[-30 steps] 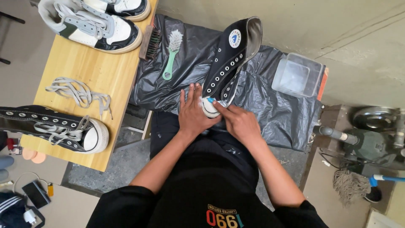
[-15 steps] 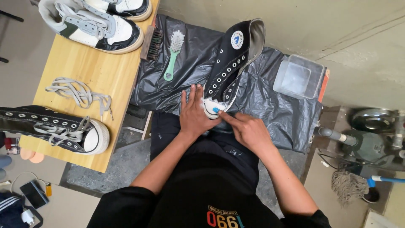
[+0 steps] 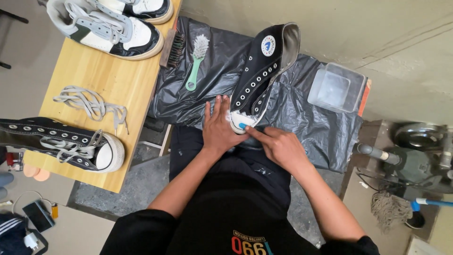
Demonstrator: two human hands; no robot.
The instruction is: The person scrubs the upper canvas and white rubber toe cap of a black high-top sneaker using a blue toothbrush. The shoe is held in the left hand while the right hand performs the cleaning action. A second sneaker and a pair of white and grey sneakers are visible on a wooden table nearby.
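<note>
Black high-top (image 3: 262,71) lies on a plastic sheet (image 3: 311,123), toe toward the person. Left hand (image 3: 221,128) rests flat and open against the toe's left side. Right hand (image 3: 278,144) pinches a small blue tool (image 3: 242,125) against the white toe cap.

Both hands crowd the near toe of the black high-top shoe (image 3: 264,71), which lies across the middle of the black plastic sheet (image 3: 311,118). Left of it the sheet is bare up to the green brush (image 3: 196,61) and wooden brush (image 3: 172,49). Right of it stays open until the clear plastic tub (image 3: 337,87) at the far right edge.
</note>
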